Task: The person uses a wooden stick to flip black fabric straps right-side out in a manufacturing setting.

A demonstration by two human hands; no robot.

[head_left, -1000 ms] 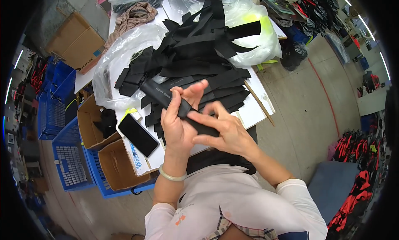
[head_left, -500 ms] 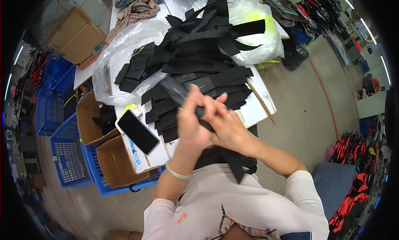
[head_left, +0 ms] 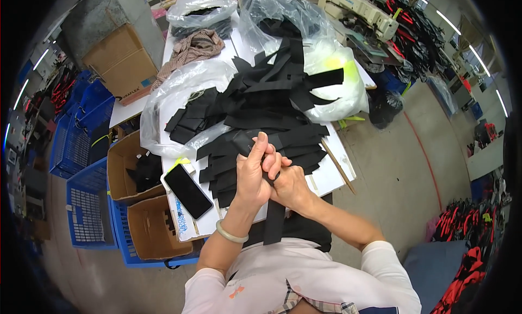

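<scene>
My left hand [head_left: 253, 175] and my right hand [head_left: 292, 190] meet above the near edge of a white table [head_left: 198, 224]. Both are closed on one black fabric strip [head_left: 274, 224]. Its lower end hangs straight down below my hands, toward my lap; the part inside my fingers is mostly hidden. A dark end seems to stick out past my left fingers, hard to tell from the strips behind. Just beyond lies a large heap of black fabric strips [head_left: 272, 93], flat and overlapping, with neat rows nearest me.
Left of the heap lie a black phone [head_left: 187, 191] and a clear plastic bag [head_left: 182, 99]. Cardboard boxes [head_left: 155, 227] and blue crates [head_left: 89, 205] stand beside the table's left edge. A wooden stick [head_left: 338, 167] juts over the right edge. Farther back is a sewing machine [head_left: 361, 9].
My hands have come closer together and slightly lower. The strip's hanging end has swung left and now hangs straighter. The table appears lower because the head view has tilted up.
</scene>
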